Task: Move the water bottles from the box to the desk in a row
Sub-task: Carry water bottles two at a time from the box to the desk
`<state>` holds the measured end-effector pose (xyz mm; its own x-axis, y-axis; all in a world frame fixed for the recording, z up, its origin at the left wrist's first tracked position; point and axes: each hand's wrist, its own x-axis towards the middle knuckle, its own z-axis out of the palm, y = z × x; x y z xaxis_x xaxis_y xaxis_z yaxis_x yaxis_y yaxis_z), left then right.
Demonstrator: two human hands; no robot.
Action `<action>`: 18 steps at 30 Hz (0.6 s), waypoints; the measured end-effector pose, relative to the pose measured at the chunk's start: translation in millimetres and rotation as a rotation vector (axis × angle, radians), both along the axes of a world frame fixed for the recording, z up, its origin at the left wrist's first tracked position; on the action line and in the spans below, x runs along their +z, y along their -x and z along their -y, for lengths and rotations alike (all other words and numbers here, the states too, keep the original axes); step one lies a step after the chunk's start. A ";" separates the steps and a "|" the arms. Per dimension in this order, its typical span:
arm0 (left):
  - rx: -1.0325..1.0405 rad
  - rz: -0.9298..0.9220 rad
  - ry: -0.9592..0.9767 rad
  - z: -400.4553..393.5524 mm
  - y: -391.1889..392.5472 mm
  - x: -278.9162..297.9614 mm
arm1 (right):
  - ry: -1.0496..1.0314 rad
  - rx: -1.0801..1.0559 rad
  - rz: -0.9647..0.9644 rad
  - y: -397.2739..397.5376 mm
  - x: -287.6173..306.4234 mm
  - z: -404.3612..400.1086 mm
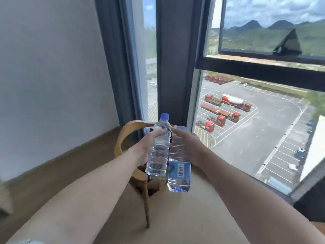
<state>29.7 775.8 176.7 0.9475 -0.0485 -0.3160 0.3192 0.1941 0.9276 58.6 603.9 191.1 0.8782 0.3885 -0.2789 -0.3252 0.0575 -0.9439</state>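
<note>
With the left hand gripping a clear bottle and the right hand a labelled bottle, both lifted above the box, keep them upright and set them side by side on the table.

A: What do the water bottles look like?

B: Two clear plastic bottles with blue caps, side by side and touching, both held upright in the air. The plain bottle has no label. The labelled bottle, at its 3 o'clock, sits slightly lower, wearing a blue label with a barcode.

A: And the box?

B: An open cardboard box lies directly beneath, at 6 o'clock.
</note>
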 end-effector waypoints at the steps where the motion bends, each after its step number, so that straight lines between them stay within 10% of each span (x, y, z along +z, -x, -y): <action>1: 0.061 -0.004 0.012 -27.2 10.6 0.1 | 0.015 0.048 -0.010 0.9 -1.0 -30.0; 18: 1.055 -0.131 -0.089 -367.1 196.1 -13.0 | 0.117 0.857 -0.022 74.6 -25.5 -459.5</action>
